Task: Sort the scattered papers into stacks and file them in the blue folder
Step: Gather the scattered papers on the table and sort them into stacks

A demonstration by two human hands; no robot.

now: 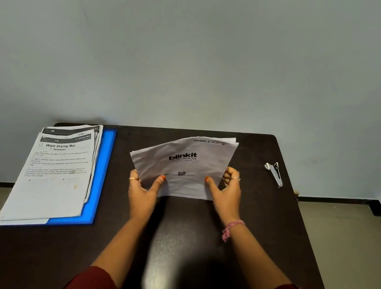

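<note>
blue folder [99, 180]: open, paper stack [56, 173] on it | left hand [143, 191], right hand [226, 194]: both gripping papers [181, 167]

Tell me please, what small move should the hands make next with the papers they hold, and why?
Probably carry the blinkit papers to the left and lay them on the printed stack that lies on the blue folder. The left hand and the right hand each grip a lower corner of the bundle, which stands tilted with its bottom edge on the table, apparently squared and ready.
</note>
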